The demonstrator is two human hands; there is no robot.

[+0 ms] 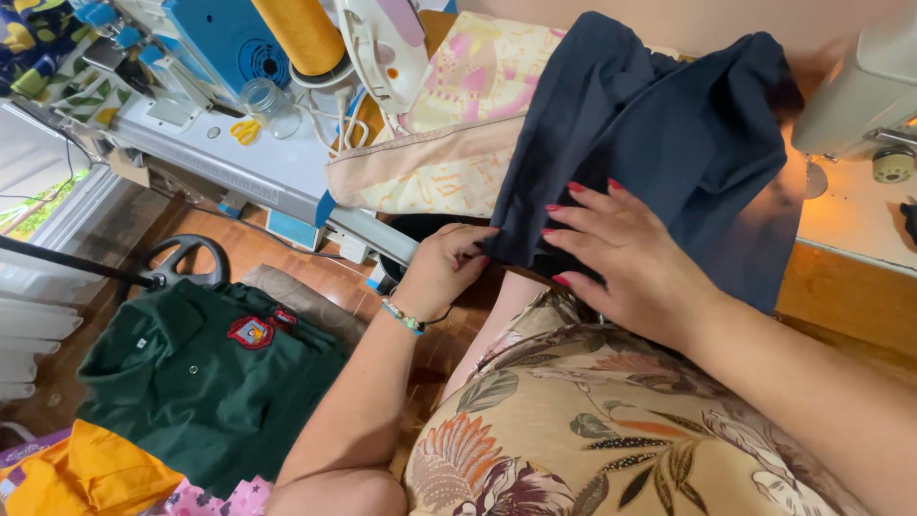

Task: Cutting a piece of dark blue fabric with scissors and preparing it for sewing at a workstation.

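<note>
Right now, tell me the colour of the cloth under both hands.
Dark navy blue cloth, plain with no pattern, seen best in the head view.

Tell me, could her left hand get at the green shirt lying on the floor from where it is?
Probably yes: the left hand pinches the navy cloth's edge, and nothing lies between it and the green shirt below, though she'd have to let go and lean down.

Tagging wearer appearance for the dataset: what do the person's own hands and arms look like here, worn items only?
Both arms are bare, no sleeves in view. The left hand has a thin beaded bracelet at the wrist, mostly turquoise and white. The right hand has red-painted nails. No rings, watch or gloves visible.
</note>
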